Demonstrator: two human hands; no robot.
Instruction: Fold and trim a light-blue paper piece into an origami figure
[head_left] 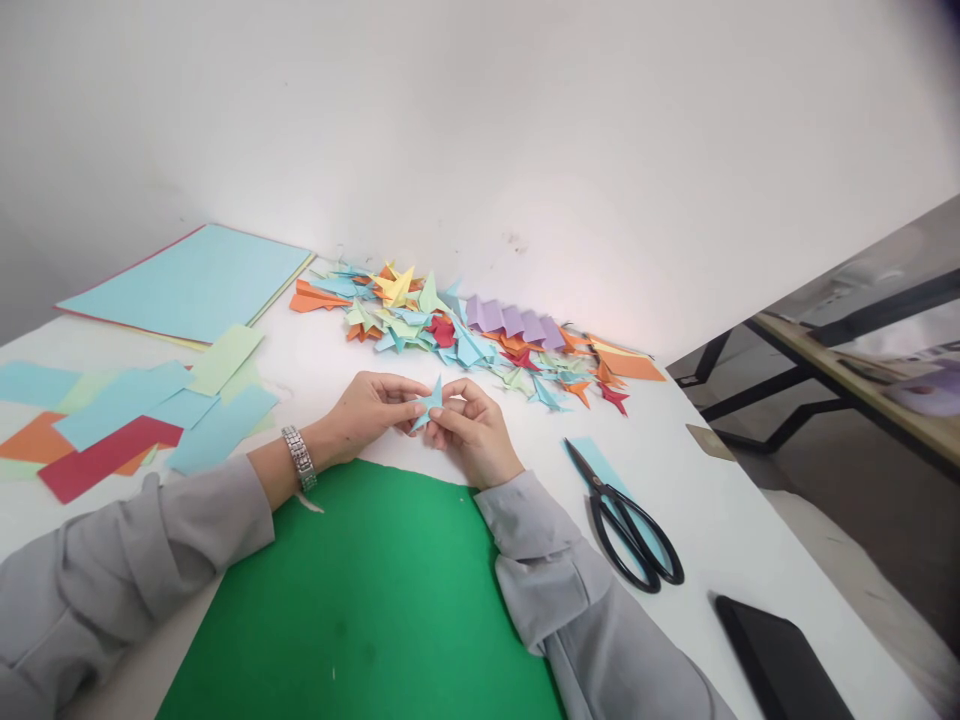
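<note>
The left hand (379, 408) and right hand (477, 428) both pinch a light-blue pointed origami piece (430, 405) between them, neither nearer. Its long axis runs away from the body, tip toward the heap of folded paper shapes (472, 347).

flat green sheet (360, 590) at near edge of surface (709, 520) gives room to pass; bare strip between scissors (655, 560) and right edge too. folded-paper pile (471, 347) blocks far edge, paper slips (124, 410) left edge, black device (780, 660) near right corner.
</note>
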